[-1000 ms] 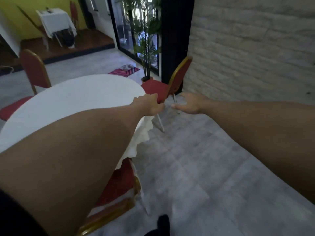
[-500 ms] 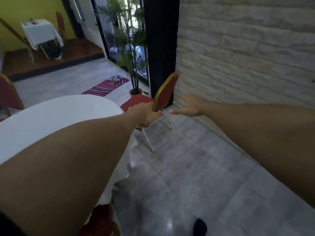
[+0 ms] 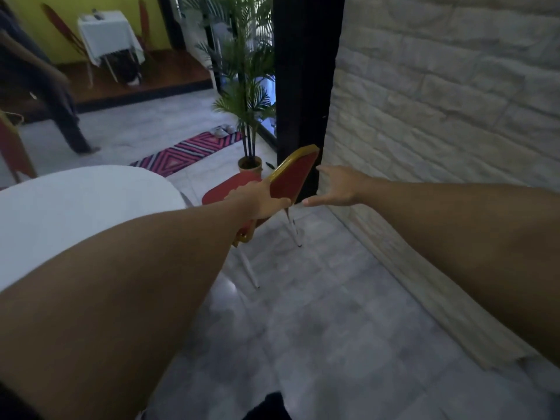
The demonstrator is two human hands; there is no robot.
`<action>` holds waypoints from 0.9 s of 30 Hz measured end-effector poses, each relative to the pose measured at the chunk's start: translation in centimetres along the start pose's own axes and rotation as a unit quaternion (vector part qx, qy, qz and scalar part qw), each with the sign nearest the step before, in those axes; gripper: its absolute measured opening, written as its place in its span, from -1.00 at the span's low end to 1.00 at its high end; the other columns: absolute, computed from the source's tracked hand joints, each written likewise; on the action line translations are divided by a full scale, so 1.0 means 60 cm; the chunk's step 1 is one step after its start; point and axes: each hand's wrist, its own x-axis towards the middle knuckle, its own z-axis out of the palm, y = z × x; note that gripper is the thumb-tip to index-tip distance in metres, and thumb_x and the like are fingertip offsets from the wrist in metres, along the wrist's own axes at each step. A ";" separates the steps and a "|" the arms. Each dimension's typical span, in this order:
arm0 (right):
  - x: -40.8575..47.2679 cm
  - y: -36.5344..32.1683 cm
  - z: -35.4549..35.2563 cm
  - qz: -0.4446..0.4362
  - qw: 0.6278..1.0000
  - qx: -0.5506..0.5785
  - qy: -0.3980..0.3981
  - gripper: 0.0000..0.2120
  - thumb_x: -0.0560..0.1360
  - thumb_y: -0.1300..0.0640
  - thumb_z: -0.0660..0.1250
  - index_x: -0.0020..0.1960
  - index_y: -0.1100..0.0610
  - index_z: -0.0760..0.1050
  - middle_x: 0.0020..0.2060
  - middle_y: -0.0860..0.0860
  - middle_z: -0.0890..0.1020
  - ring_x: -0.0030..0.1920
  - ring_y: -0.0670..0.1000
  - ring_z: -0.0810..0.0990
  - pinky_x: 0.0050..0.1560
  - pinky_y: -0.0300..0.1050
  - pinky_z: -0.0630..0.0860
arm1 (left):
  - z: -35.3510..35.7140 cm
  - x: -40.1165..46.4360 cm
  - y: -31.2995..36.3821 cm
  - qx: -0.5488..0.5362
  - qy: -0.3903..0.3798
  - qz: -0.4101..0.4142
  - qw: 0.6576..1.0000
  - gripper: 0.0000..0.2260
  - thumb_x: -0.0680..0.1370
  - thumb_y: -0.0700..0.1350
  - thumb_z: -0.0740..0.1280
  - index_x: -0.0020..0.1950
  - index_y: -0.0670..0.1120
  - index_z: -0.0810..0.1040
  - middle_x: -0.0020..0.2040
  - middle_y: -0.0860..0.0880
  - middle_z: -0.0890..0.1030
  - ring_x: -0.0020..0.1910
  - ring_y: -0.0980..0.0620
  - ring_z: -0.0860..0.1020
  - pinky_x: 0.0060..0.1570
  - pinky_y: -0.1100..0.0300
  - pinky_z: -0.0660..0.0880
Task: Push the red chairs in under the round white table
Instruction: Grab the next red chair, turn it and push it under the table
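Observation:
A red chair point(image 3: 291, 177) with a gold frame and thin white legs stands just right of the round white table point(image 3: 75, 213), its seat facing the table. My left hand point(image 3: 257, 201) is closed around the lower left edge of the chair's backrest. On the other side, my right hand point(image 3: 333, 186) is spread open next to the backrest's right edge, fingers apart, holding nothing. A second red chair point(image 3: 12, 147) shows partly at the far left edge behind the table.
A pale brick wall point(image 3: 439, 101) runs close along the right. A black pillar point(image 3: 303, 86) and a potted palm point(image 3: 245, 110) stand behind the chair. A striped rug point(image 3: 188, 151) lies on the grey tiled floor. A person's leg point(image 3: 60, 104) is at back left.
I have come closer to the chair. My left hand went from the seat edge onto the backrest and closed on it. My right hand rose beside the backrest.

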 end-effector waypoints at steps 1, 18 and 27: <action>0.018 0.012 -0.006 -0.003 1.000 -0.003 -0.002 0.27 0.28 -0.58 0.44 0.74 0.03 0.04 0.69 0.08 0.20 0.65 0.16 0.24 0.57 0.13 0.30 | 0.001 0.018 0.007 -0.001 0.003 -0.003 1.000 -0.12 0.28 0.55 0.17 0.49 0.12 0.40 0.24 -0.06 0.62 0.15 -0.19 0.62 0.20 -0.17 0.55; 0.459 0.130 -0.098 -0.085 0.990 -0.066 -0.089 0.26 0.26 -0.39 0.62 0.72 0.03 0.07 0.65 0.08 0.29 0.61 0.19 0.30 0.53 0.22 0.34 | -0.013 0.444 0.027 -0.039 -0.020 -0.127 0.991 -0.04 0.42 0.50 0.34 0.67 0.03 0.18 0.55 -0.18 0.43 0.44 -0.25 0.46 0.31 -0.12 0.47; 0.693 0.173 -0.025 -0.186 0.957 -0.159 -0.153 0.40 0.05 -0.48 0.62 0.71 -0.18 -0.01 0.68 -0.01 0.22 0.64 0.21 0.22 0.53 0.39 0.23 | 0.043 0.556 0.022 -0.067 -0.039 -0.222 0.972 0.05 0.37 0.44 0.44 0.70 0.04 0.08 0.60 -0.16 0.35 0.50 -0.25 0.40 0.38 -0.15 0.43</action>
